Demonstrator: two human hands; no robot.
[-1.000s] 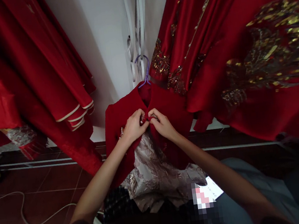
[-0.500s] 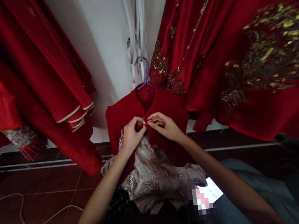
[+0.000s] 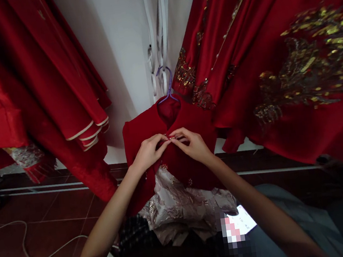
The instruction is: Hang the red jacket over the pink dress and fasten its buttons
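A red collarless jacket (image 3: 195,119) hangs by a purple hanger (image 3: 170,82) with its front facing me. At the chest, my left hand (image 3: 149,151) and my right hand (image 3: 194,144) meet at the front opening, thumbs and fingers pinched. Between the fingertips sits a small beaded fastener (image 3: 171,137), one side in each hand. Whether its two halves are joined is too small to tell. Lower on the jacket front, a beaded ornament (image 3: 164,166) shows. A beige brocade garment (image 3: 185,211) with shiny thread lies bunched below, partly over my lap.
Red garments (image 3: 78,73) hang at the left; others with gold sequin embroidery (image 3: 311,63) hang at the right. White straps (image 3: 159,24) run down the wall above the hanger. A lit phone (image 3: 245,220) lies at my right leg. A pale cable (image 3: 55,251) crosses the tiled floor.
My left hand has shifted slightly right, drawing the jacket's left front edge in toward the right one. The red front now covers more of the beige garment. My right hand has barely moved.
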